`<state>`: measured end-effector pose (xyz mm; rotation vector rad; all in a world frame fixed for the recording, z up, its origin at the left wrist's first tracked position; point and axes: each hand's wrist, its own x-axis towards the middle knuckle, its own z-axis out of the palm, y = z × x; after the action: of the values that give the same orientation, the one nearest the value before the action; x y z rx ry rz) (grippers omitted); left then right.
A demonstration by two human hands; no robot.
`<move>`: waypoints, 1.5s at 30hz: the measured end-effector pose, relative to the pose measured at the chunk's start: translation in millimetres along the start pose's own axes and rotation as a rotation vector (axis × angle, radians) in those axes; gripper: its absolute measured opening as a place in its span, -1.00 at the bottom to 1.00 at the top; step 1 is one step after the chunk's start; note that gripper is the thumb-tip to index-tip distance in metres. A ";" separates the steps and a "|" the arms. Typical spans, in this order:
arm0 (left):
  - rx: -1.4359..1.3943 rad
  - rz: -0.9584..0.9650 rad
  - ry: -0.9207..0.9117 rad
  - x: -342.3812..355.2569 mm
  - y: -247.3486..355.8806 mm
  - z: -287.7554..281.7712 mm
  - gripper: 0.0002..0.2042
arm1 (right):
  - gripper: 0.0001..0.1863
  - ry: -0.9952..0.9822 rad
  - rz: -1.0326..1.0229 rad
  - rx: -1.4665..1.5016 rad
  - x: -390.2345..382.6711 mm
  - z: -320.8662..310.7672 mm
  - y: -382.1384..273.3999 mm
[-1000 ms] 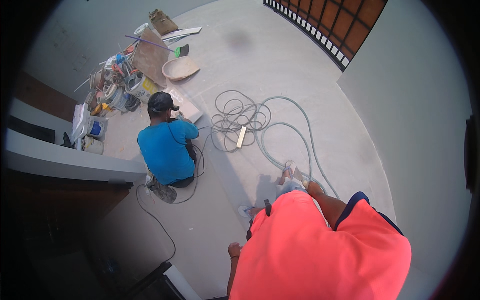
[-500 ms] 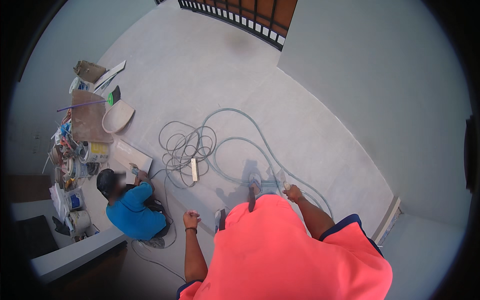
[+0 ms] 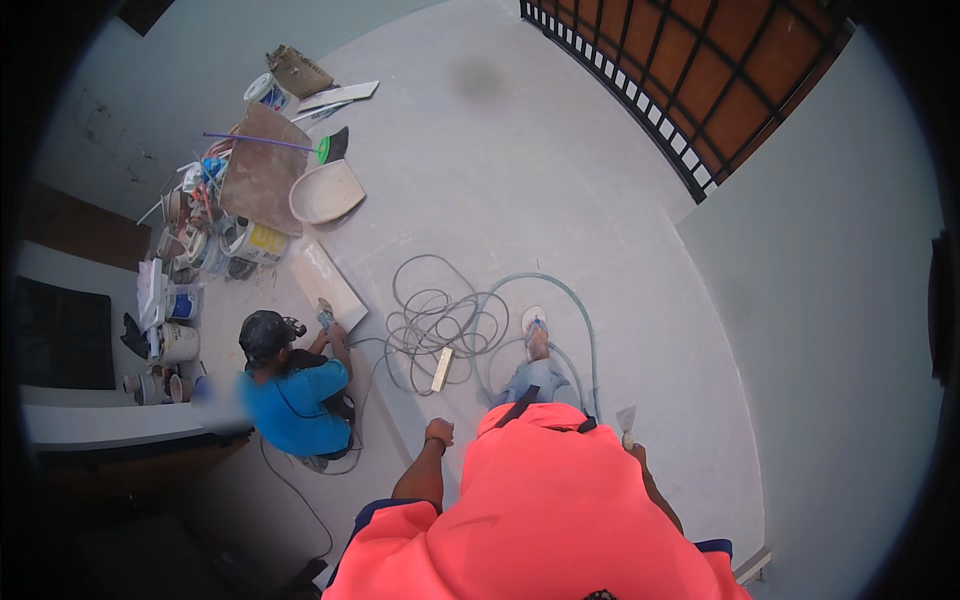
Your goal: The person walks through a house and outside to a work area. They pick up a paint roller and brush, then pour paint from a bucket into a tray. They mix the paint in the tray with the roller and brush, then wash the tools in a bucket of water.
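Head: scraper (image 3: 626,417) well off wall (image 3: 840,270)

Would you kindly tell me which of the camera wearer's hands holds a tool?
The right hand, gripping a putty knife; the left hand shows none.

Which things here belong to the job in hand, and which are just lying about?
Seem part of the job:
scraper, in the right hand
tool, held by the co-worker
pale slab

Seem left about:
broom
basin
brown board
buckets

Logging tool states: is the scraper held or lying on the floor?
Held: the scraper juts forward from the right hand, its near end in the grip.
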<state>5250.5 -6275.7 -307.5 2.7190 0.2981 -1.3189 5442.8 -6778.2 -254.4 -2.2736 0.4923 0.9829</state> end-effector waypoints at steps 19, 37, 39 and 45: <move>-0.980 -0.096 0.480 260.2 17.5 -538.6 -0.68 | -0.73 -0.087 0.075 0.092 209.1 -128.1 -319.4; -1.233 -0.714 0.370 372.2 -16.6 -583.3 -0.73 | -0.77 -0.203 -0.182 -0.075 554.2 -289.0 -819.0; -1.349 -0.772 0.261 399.5 -38.7 -610.2 -0.66 | -0.78 -0.185 -0.245 -0.078 573.1 -275.4 -878.1; -1.498 -0.910 0.328 475.8 -144.6 -658.5 -0.72 | -0.78 -0.166 -0.239 -0.262 604.1 -197.8 -982.2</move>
<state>6010.2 -5955.1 -275.5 1.3725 1.7648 -0.2527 6476.6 -6231.3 -224.2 -2.3808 0.0196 1.1544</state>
